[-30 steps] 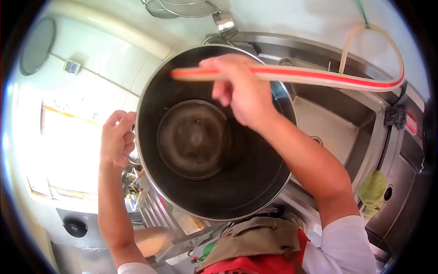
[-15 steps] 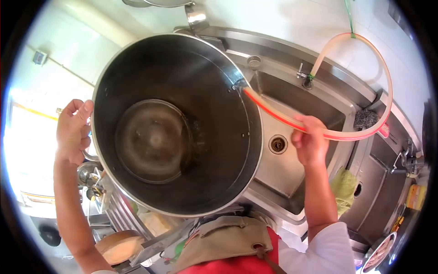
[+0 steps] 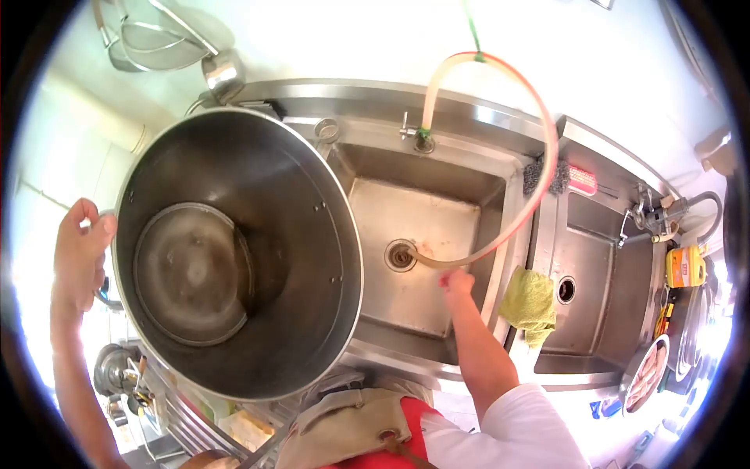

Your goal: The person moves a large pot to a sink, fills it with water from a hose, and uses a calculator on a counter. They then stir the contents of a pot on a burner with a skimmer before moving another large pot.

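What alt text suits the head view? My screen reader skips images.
A person's left hand grips the rim handle of a large steel pot beside a sink, while the right hand holds a hose end near the drain.

A large stainless-steel stockpot [image 3: 238, 254], round and deep, is tilted with its open mouth toward the camera, showing a dark, shiny inside wall and a flat, dull circular bottom. It sits left of the sink basin, its rim overlapping the basin's left edge. A translucent hose [image 3: 522, 156] with a red stripe arcs up from the tap and curves down, its free end near the drain
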Tool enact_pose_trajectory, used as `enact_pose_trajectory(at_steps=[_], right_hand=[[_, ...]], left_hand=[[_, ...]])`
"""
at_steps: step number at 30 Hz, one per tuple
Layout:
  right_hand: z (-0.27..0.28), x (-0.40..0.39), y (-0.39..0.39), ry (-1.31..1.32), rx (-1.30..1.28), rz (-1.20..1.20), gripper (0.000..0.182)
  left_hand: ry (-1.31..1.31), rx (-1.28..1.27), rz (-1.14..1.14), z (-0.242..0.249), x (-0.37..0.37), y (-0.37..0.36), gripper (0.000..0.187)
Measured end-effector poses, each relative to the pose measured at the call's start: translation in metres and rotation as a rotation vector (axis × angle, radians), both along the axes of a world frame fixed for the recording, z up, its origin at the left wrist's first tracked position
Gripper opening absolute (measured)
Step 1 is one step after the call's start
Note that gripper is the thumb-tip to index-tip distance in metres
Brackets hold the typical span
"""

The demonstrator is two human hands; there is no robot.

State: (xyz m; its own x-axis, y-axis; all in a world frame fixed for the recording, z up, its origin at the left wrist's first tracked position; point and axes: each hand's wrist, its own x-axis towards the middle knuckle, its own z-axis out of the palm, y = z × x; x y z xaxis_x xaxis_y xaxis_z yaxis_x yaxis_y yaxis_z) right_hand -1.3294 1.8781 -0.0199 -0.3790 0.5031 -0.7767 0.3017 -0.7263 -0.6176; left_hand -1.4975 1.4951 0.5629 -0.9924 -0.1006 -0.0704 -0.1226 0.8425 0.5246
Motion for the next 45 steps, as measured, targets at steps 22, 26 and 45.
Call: enact_pose_trajectory(at_steps=[22, 26, 45], right_hand=[[0.183, -0.336, 0.025, 0.273, 0.530, 0.458, 0.070], [0.132, -0.344, 0.023, 0.346, 0.843, 0.390, 0.055], [0.236, -0.215, -0.065, 0.717, 0.024, 0.411, 0.062]], left_hand=[[-0.054, -0.389, -0.281, -0.043, -0.025, 0.120, 0.057], [-0.052, -0.430, -0.285, -0.045, -0.019, 0.127, 0.055], [0.100, -0.467, -0.566, -0.094, 0.025, 0.185, 0.048]])
